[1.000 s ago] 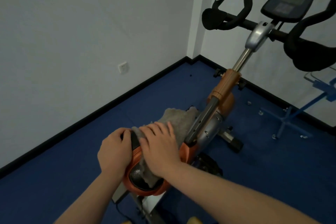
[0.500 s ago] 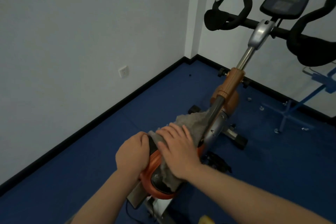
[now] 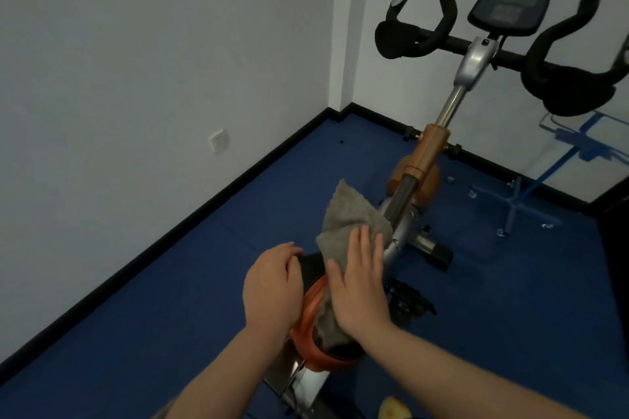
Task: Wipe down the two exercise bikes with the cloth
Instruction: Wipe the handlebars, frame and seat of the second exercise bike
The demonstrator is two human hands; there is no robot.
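An exercise bike (image 3: 429,150) with an orange and silver frame stands before me, its black handlebars and console (image 3: 510,3) at the upper right. A grey cloth (image 3: 347,214) lies over the orange and black housing (image 3: 313,320) and reaches up towards the dark frame tube. My right hand (image 3: 357,282) presses flat on the cloth with straight fingers. My left hand (image 3: 272,286) grips the left side of the housing, fingers curled over its black edge. Only one bike is in view.
White walls meet in a corner behind the bike, with a black skirting and a wall socket (image 3: 218,141) on the left. Blue floor runs all around. A blue-framed stand (image 3: 520,201) sits at the right. A black pedal (image 3: 412,303) juts out right of the housing.
My right hand has slid the cloth forward along the housing towards the frame tube, and its fingers have straightened. The cloth's far end now sticks up. My left hand keeps its hold.
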